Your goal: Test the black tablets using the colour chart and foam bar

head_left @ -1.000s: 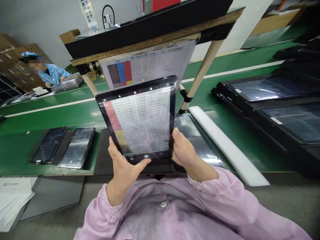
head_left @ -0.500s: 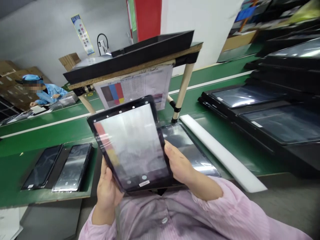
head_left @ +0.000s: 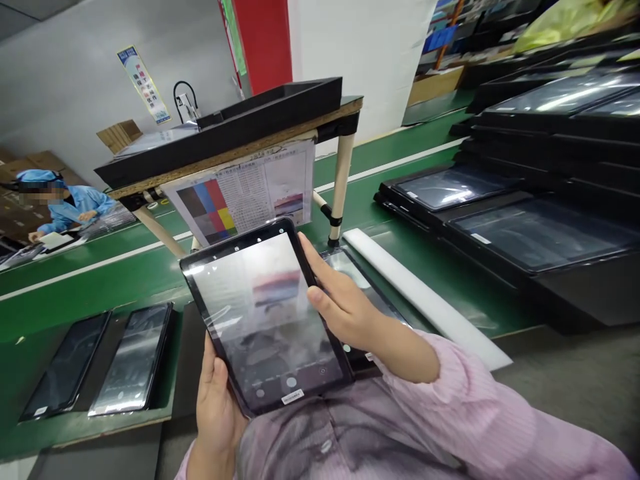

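A black-framed tablet (head_left: 265, 320) is held tilted in front of my body, its lit screen showing a blurry camera picture with round buttons along the lower edge. My left hand (head_left: 217, 400) grips its lower left side, thumb along the front edge. On the opposite edge lies my right hand (head_left: 345, 300), thumb at the screen's rim and fingers reaching behind, partly hidden. Beyond the tablet hangs a printed sheet (head_left: 250, 190) with colour blocks and a small photo, fixed under a raised wooden shelf (head_left: 240, 150). Another tablet (head_left: 355, 267) lies on the bench, partly covered by my right hand and arm.
Two tablets (head_left: 133, 360) rest on the green bench (head_left: 250, 460) at left. A long white foam strip (head_left: 425, 297) lies at right, beside stacked black trays (head_left: 550, 293) with tablets. A black tray (head_left: 225, 137) tops the shelf. A co-worker in blue (head_left: 75, 203) sits far left.
The view has shifted. The tablet sits lower and its screen picture now shows the sheet's photo instead of the colour blocks. My right hand has moved up the tablet's edge.
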`<state>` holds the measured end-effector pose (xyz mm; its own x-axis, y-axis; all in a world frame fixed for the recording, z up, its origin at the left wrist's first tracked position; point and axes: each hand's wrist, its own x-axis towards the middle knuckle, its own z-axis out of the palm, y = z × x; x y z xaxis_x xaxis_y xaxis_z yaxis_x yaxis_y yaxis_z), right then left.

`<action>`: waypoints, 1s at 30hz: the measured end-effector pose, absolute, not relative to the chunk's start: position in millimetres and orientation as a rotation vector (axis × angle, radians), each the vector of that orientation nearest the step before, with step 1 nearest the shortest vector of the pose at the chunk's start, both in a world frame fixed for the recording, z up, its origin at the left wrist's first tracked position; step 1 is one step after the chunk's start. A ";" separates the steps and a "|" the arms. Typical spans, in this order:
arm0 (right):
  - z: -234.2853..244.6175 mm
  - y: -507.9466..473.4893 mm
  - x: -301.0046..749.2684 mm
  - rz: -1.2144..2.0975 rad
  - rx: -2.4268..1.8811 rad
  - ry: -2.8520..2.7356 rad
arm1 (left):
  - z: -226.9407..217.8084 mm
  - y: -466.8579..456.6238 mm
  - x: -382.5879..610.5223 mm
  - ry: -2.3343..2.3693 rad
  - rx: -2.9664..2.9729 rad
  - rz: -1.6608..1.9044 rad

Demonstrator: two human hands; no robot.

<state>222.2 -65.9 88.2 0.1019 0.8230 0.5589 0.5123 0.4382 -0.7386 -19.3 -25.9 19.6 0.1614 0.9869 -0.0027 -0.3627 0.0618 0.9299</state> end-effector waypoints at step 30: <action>-10.4 -118.6 329.4 0.827 -1.654 -0.617 | 4.2 -87.0 100.4 0.913 1.925 0.493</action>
<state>329.4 -118.6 -10.4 0.6166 0.7617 -0.1989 -0.0266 -0.2323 -0.9723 100.4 -87.0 4.2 0.6447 0.7639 -0.0274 0.3955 -0.3027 0.8671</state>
